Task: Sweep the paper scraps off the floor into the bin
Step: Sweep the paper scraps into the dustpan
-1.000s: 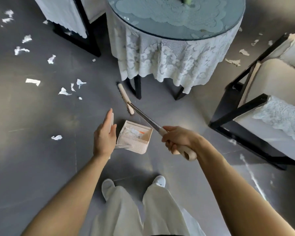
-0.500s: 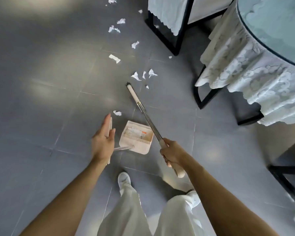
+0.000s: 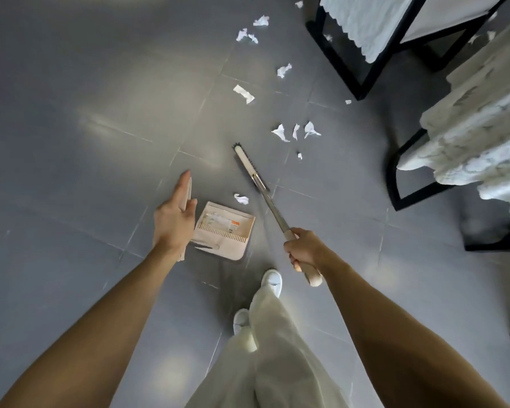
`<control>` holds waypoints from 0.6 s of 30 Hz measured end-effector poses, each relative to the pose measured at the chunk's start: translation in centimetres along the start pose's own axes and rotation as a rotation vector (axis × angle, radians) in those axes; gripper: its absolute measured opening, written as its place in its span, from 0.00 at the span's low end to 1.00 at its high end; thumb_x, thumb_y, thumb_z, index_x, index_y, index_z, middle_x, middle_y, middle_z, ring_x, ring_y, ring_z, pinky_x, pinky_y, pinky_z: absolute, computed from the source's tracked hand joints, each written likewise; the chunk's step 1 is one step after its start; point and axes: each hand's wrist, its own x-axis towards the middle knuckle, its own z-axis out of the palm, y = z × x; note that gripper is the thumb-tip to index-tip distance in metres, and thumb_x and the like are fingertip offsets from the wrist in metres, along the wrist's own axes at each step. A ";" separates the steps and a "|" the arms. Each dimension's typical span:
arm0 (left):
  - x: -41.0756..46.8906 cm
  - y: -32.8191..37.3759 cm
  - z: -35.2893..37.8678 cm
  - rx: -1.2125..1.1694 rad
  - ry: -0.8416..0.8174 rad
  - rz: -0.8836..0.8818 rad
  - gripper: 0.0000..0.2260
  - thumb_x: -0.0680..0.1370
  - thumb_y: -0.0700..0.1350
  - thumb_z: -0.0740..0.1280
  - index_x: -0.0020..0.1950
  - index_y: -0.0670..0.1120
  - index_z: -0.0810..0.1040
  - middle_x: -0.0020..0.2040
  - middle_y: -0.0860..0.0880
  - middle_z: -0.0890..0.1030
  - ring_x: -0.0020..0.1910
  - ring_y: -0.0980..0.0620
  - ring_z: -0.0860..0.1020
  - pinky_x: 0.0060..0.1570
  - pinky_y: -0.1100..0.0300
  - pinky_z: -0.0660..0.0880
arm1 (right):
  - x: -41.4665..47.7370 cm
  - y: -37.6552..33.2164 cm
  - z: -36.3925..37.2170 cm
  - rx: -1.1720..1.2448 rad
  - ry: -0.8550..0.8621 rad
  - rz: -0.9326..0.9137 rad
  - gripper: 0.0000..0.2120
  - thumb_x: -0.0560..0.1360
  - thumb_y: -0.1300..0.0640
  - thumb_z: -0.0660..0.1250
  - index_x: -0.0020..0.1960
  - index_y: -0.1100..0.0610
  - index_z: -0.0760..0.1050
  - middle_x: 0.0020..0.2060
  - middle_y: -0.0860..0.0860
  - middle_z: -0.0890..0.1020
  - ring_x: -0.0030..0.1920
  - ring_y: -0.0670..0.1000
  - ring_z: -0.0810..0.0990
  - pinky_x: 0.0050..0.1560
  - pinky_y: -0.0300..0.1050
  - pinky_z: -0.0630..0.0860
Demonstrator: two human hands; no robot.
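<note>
Nearest you, your white shoes (image 3: 273, 281) stand on the grey floor (image 3: 71, 172). Your right grip (image 3: 304, 248) is wrapped round the broom (image 3: 270, 207) handle near its end. Your left grip (image 3: 173, 222) holds the dustpan (image 3: 233, 248) by its upright handle, forefinger straight along it. One paper scrap (image 3: 241, 198) lies just beyond the pan's mouth, beside the broom shaft. The broom head (image 3: 246, 164) sits on the floor further out. Beyond it lie more scraps (image 3: 295, 132), scattered toward the black-framed chair (image 3: 362, 54) and the lace-draped worktop (image 3: 468, 128).
</note>
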 end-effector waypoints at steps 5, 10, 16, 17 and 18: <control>5.4 -0.6 -0.7 0.047 -0.036 -0.010 0.25 0.79 0.39 0.63 0.74 0.55 0.64 0.70 0.55 0.71 0.66 0.49 0.73 0.63 0.65 0.63 | 2.4 -3.8 -0.7 -0.041 -0.148 0.098 0.17 0.77 0.61 0.62 0.65 0.57 0.67 0.42 0.59 0.76 0.36 0.53 0.75 0.42 0.48 0.74; 7.1 -1.5 -2.0 0.045 -0.018 -0.042 0.25 0.79 0.39 0.63 0.74 0.55 0.64 0.69 0.54 0.72 0.61 0.48 0.76 0.56 0.70 0.65 | 3.4 -5.6 -2.2 -0.011 -0.234 0.195 0.13 0.77 0.62 0.61 0.62 0.60 0.68 0.33 0.57 0.73 0.26 0.49 0.70 0.30 0.43 0.70; 7.0 -2.6 -2.9 -0.014 -0.016 -0.042 0.24 0.79 0.38 0.63 0.73 0.54 0.65 0.68 0.54 0.74 0.60 0.50 0.77 0.51 0.75 0.63 | 2.2 -2.9 -1.2 0.080 -0.191 0.369 0.09 0.75 0.61 0.62 0.55 0.56 0.70 0.29 0.55 0.70 0.26 0.49 0.67 0.26 0.38 0.67; 7.2 -2.6 -2.9 -0.018 -0.020 -0.033 0.25 0.79 0.38 0.63 0.74 0.55 0.65 0.68 0.54 0.73 0.62 0.50 0.76 0.52 0.74 0.63 | 1.7 -2.5 -0.5 0.072 -0.161 0.330 0.10 0.76 0.60 0.61 0.56 0.55 0.69 0.30 0.54 0.70 0.26 0.48 0.66 0.26 0.37 0.65; 7.3 -2.6 -2.9 -0.014 -0.020 -0.027 0.25 0.79 0.39 0.63 0.74 0.55 0.65 0.69 0.53 0.73 0.62 0.48 0.76 0.54 0.72 0.64 | 1.2 -2.2 0.4 0.043 -0.142 0.263 0.10 0.77 0.59 0.60 0.58 0.54 0.67 0.31 0.54 0.70 0.27 0.48 0.66 0.26 0.38 0.65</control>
